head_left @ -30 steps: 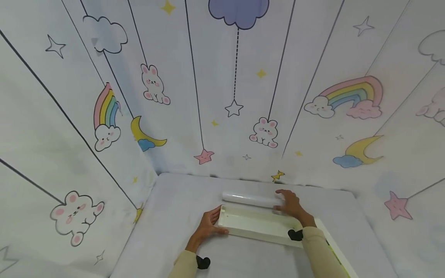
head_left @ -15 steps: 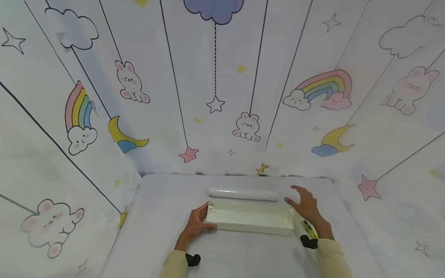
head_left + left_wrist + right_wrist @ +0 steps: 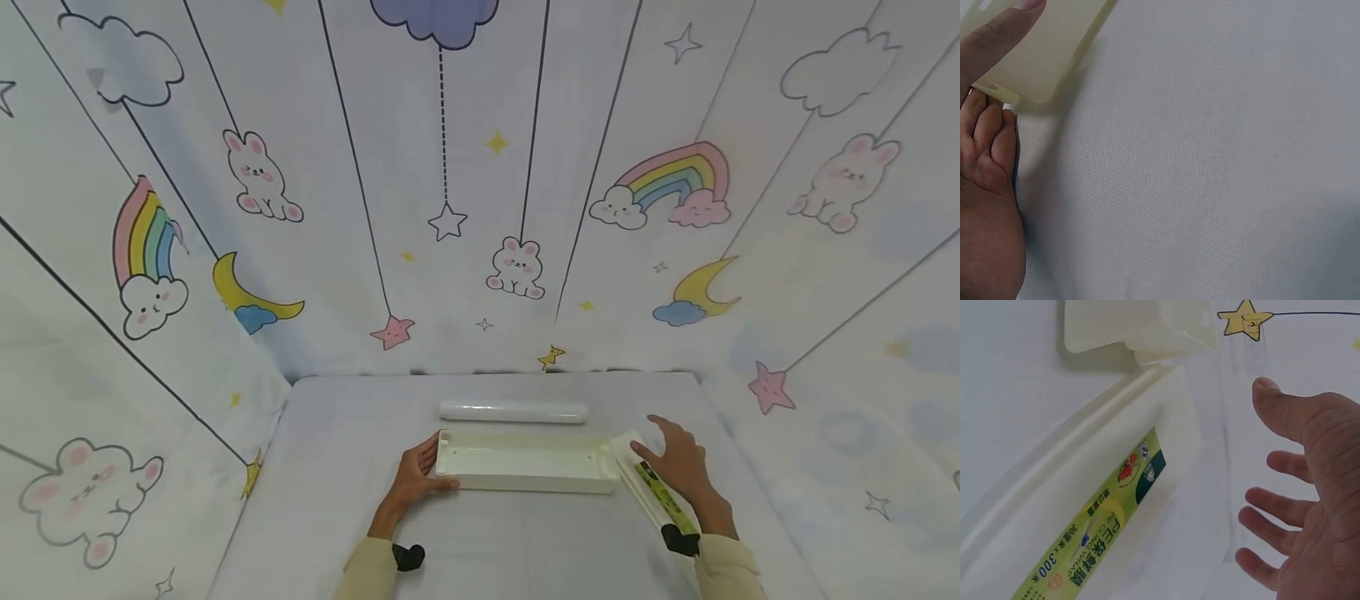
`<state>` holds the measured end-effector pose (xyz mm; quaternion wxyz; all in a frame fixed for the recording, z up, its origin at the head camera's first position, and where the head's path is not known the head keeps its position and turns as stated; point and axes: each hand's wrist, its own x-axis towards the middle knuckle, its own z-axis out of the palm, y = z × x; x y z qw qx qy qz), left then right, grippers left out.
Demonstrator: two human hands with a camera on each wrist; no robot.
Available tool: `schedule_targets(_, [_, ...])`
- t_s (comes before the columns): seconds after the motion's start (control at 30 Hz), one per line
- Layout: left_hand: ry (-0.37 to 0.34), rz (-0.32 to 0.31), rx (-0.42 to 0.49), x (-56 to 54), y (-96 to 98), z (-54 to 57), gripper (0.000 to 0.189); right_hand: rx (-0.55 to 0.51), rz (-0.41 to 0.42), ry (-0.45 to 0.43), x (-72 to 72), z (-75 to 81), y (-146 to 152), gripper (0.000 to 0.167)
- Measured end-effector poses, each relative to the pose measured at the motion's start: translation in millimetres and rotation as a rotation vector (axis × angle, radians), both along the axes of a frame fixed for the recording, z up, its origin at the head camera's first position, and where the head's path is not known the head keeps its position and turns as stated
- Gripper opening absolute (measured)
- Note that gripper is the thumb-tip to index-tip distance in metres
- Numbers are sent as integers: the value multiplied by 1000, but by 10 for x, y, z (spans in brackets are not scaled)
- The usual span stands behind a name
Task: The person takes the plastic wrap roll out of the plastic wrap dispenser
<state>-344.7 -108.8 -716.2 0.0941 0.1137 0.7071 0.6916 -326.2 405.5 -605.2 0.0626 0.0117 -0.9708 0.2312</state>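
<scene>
My left hand (image 3: 412,482) grips the left end of an open, cream plastic cling wrap box (image 3: 525,483), thumb at the front wall and fingers round the end. In the left wrist view the thumb (image 3: 1004,31) lies over the box's pale side. Behind the box, parallel to it, lies a white roll of cling wrap (image 3: 513,412). The box's long lid (image 3: 1169,394) slants at the right end, bearing a green "PE cling wrap" label (image 3: 1097,525). My right hand (image 3: 686,467) is above and beside the lid, fingers spread and holding nothing.
A white cloth covers the table (image 3: 525,542). White curtain-like walls (image 3: 360,167) printed with rabbits, clouds and stars enclose its back and sides. Dark straps (image 3: 408,557) sit at both wrists.
My right hand has moved away from the roll, back to the right beside the lid. The roll stays lying behind the box. My left hand keeps its grip, while the head view has shifted.
</scene>
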Motion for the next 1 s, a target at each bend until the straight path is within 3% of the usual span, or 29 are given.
schedule_targets(0.2, [109, -33, -28, 10, 1, 94, 111, -10, 28, 52, -39, 39, 3, 72])
schedule_targets(0.3, [127, -36, -26, 17, 1, 114, 110, 2, 37, 49, -18, 58, 2, 72])
schedule_targets(0.43, [81, -29, -24, 30, -4, 94, 113, 17, 41, 19, 23, 94, -5, 71])
schedule_targets(0.6, [96, -32, -32, 33, -15, 95, 113, 12, 44, 22, 39, 149, -26, 71])
schedule_targets(0.8, [10, -23, -26, 31, -11, 85, 117, 26, 42, 27, 49, 143, -8, 71])
schedule_targets(0.93, [59, -32, -59, 35, -10, 94, 114, 50, 45, 41, 29, 139, 12, 70])
schedule_targets(1.0, [47, -31, -59, 26, -12, 88, 114, 49, 46, 44, 10, 157, 9, 71])
